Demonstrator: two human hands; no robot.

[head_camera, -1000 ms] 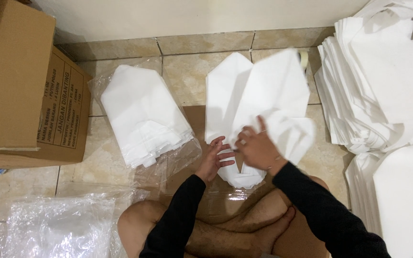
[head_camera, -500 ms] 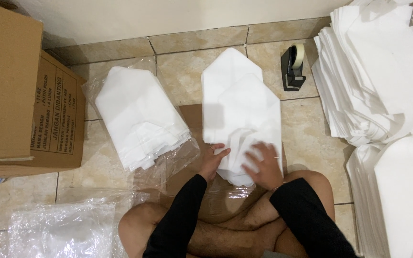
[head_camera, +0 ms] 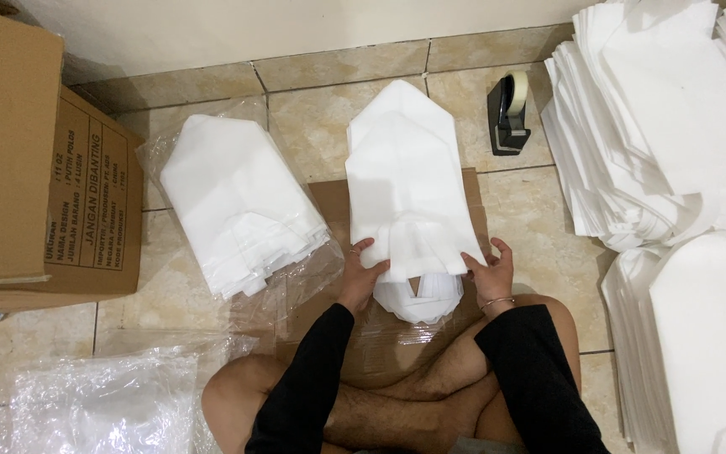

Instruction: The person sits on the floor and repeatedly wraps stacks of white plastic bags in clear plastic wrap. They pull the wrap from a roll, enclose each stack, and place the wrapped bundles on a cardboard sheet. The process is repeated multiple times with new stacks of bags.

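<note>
A stack of folded white fabric bags (head_camera: pixel 405 181) lies on a flattened brown cardboard sheet (head_camera: pixel 329 202) on the tiled floor in front of my crossed legs. My left hand (head_camera: pixel 361 271) grips the near left edge of the top bag. My right hand (head_camera: pixel 489 269) holds its near right edge. The top bag's handles point toward me between my hands, and more bags stick out beneath them.
A pile of white bags in clear plastic (head_camera: pixel 233 214) lies at left beside a cardboard box (head_camera: pixel 35 176). A black tape dispenser (head_camera: pixel 510 113) stands at the back. Tall stacks of white bags (head_camera: pixel 674 134) fill the right. Crumpled clear plastic (head_camera: pixel 94 403) lies near left.
The opened-out bag has been folded narrow and laid on the stack. My hands moved apart from its middle to its near corners.
</note>
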